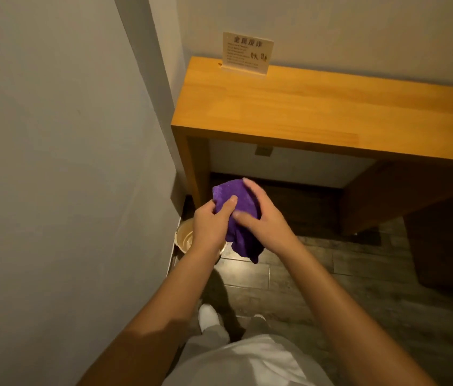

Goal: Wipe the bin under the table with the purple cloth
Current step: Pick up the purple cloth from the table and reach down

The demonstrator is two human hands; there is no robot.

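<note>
A purple cloth (238, 218) is bunched between both hands, in the air in front of the wooden table (289, 107). My left hand (210, 227) pinches its left side with the thumb on top. My right hand (261, 215) wraps over the cloth from the right, and a corner of it hangs down below the hands. A round beige bin (185, 236) stands on the floor by the wall, left of the table leg. My left hand and wrist hide most of the bin.
A small sign card (246, 54) stands at the table's back edge against the wall. A grey wall (66, 162) closes in on the left. Dark wood floor (331, 274) lies below, with my white shoe (207, 316) on it. A dark cabinet (442, 232) fills the right under the table.
</note>
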